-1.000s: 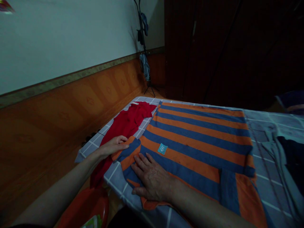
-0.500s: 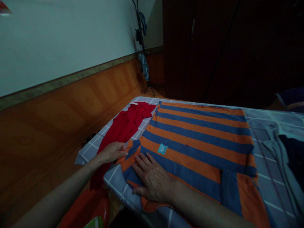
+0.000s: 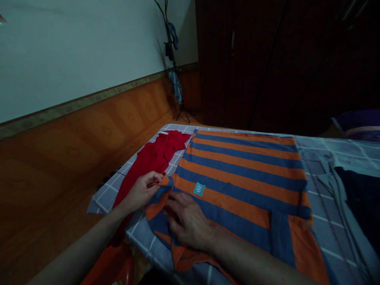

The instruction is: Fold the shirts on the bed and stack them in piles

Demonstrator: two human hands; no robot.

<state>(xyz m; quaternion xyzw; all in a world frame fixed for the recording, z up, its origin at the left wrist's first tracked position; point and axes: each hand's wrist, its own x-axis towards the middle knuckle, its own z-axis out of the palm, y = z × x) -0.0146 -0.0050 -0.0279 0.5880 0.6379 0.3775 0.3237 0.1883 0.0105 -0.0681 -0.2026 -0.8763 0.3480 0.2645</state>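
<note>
An orange-and-blue striped shirt (image 3: 237,174) with a small teal patch (image 3: 199,189) lies spread on a bed with a grey checked sheet (image 3: 323,209). My left hand (image 3: 144,192) pinches the edge of the shirt's near-left sleeve between thumb and fingers, lifting it a little. Beside it, my right hand (image 3: 190,223) rests on the shirt near the sleeve seam. Its fingers are curled in on the cloth, their tips partly hidden. Just beyond my left hand lies a crumpled red garment (image 3: 157,154), its near end hanging over the bed's edge.
Grey and dark clothes (image 3: 356,198) lie on the right of the bed. Below the near-left edge stands a red plastic basin (image 3: 118,265). A coat stand (image 3: 175,71) is in the far corner, beside a dark wardrobe (image 3: 252,67). A wall runs along the left.
My left hand has shifted its hold along the sleeve edge and raised it slightly. My right hand, flat with fingers spread before, has curled its fingers on the cloth.
</note>
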